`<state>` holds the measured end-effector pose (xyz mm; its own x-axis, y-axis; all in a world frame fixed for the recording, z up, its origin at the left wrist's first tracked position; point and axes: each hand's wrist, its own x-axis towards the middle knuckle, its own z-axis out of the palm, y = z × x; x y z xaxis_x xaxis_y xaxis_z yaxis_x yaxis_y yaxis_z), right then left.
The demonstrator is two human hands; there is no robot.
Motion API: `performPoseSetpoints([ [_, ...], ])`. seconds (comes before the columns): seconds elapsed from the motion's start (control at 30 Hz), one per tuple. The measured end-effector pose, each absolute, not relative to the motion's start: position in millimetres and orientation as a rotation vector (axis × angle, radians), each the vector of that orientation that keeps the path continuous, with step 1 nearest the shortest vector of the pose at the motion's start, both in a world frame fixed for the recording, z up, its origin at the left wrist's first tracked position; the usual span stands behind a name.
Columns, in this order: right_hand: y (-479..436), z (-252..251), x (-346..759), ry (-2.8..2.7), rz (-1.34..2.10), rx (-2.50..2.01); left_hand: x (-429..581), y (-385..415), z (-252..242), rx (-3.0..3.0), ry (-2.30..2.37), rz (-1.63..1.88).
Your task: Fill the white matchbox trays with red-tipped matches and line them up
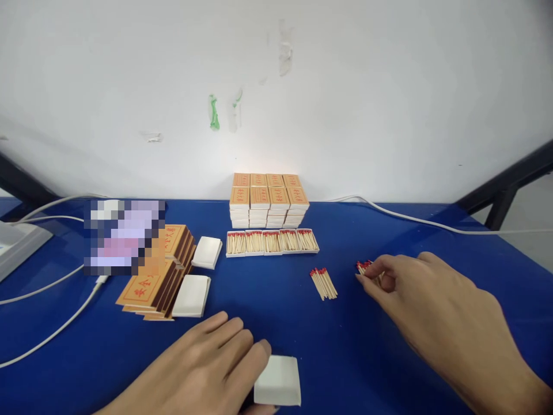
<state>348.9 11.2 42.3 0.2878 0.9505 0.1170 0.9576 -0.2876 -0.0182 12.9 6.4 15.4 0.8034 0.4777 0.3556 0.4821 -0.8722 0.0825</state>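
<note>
At the front of the blue table, my left hand (216,363) has its thumb and forefinger about the left side of a white matchbox tray (277,380). My right hand (436,311) is closed in a pinch at a small bunch of matches (363,266) with red heads, partly hidden by the fingers. Between the hands lies a loose pile of matches (324,283), heads pointing away. Farther back, a row of white trays filled with matches (272,242) stands before stacked closed matchboxes (270,199).
On the left are stacked orange matchbox sleeves (151,282) and two piles of white card pieces (192,295). A pixelated device (129,233) with a white cable (86,302) overlaps the sleeves. Another cable (415,221) runs along the back right, by the wall (367,104).
</note>
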Motion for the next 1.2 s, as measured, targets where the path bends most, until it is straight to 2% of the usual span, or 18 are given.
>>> performPoseSetpoints([
  [0.23,11,39,348,-1.837,-0.138,-2.427,17,11,13,-2.948,-0.756,-0.601],
  [0.57,11,30,354,-1.777,0.132,-2.339,16,8,18,-2.938,-0.74,-0.587],
  [0.87,14,31,361,-1.707,0.082,-2.33,23,10,19,-2.906,-0.742,-0.558],
  [1.07,14,37,341,-1.777,0.363,-2.103,20,9,18,-2.897,-0.748,-0.559],
  [1.2,13,34,324,-1.796,0.386,-1.976,19,9,18,-2.911,-0.713,-0.598],
])
